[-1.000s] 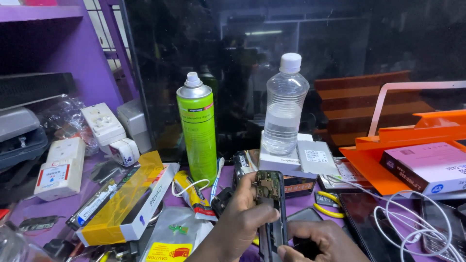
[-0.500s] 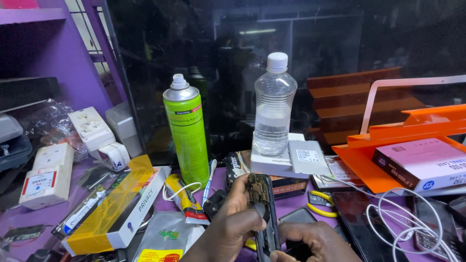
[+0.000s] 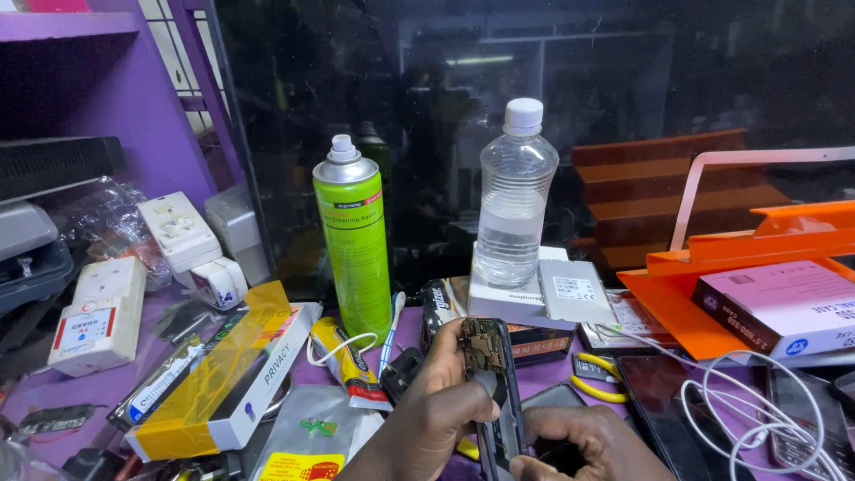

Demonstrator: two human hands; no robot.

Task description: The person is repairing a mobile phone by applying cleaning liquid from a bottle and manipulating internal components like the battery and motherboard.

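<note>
My left hand (image 3: 427, 414) grips an opened phone (image 3: 492, 383) with its back removed, so the circuit board shows at the top. The thumb lies across the phone's middle. My right hand (image 3: 583, 445) steadies the phone's lower end from the right at the bottom edge of the frame. Both hands hover over the purple bench (image 3: 85, 392), just in front of a green spray can (image 3: 354, 240) and a clear water bottle (image 3: 514, 196).
A long white box with yellow film (image 3: 227, 374) and a glue tube (image 3: 350, 361) lie left of the hands. White wall sockets (image 3: 98, 312) sit far left. An orange tray (image 3: 712, 294) with a boxed item, a white cable (image 3: 757, 401) and yellow-handled pliers (image 3: 595, 376) are to the right.
The view has drifted slightly, so the bench items sit lower and further left. Both hands keep hold of the opened phone, which stays upright between them.
</note>
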